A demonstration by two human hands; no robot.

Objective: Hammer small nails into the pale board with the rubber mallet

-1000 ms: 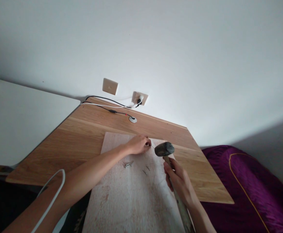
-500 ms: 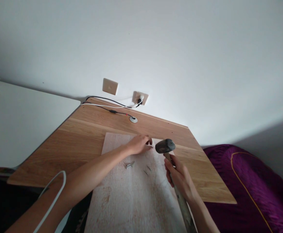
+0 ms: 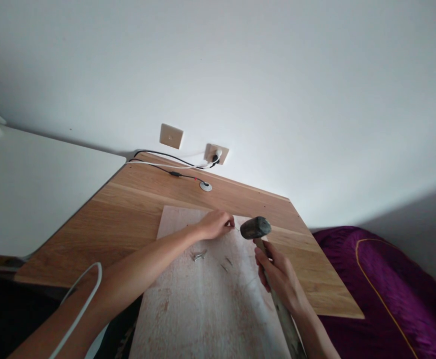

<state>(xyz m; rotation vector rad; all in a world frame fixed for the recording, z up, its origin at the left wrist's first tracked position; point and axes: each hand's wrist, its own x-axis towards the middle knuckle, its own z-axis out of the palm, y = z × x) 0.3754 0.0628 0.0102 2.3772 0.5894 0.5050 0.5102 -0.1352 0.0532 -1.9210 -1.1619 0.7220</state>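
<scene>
My left hand (image 3: 215, 224) rests on a pale wooden board (image 3: 203, 304), its fingers pinched on a thin nail (image 3: 236, 229) that stands near the board's far edge. My right hand (image 3: 280, 279) grips the wooden handle of a hammer (image 3: 255, 228). The hammer's dark head hovers just right of the nail, close to my left fingertips. Several loose nails (image 3: 199, 256) lie on the board below my left hand, with a few more loose nails (image 3: 225, 264) beside them.
The board lies on a wooden desk (image 3: 135, 209) against a white wall. Black and white cables (image 3: 173, 167) run from a wall socket (image 3: 215, 152) to a round grommet (image 3: 205, 186). A white surface (image 3: 34, 184) adjoins on the left, a purple bed (image 3: 382, 289) on the right. A white cable (image 3: 79, 304) crosses my left arm.
The hammer head rose slightly, then dropped back down near the nail. My left hand stays pinched at the nail. The view shifted a little.
</scene>
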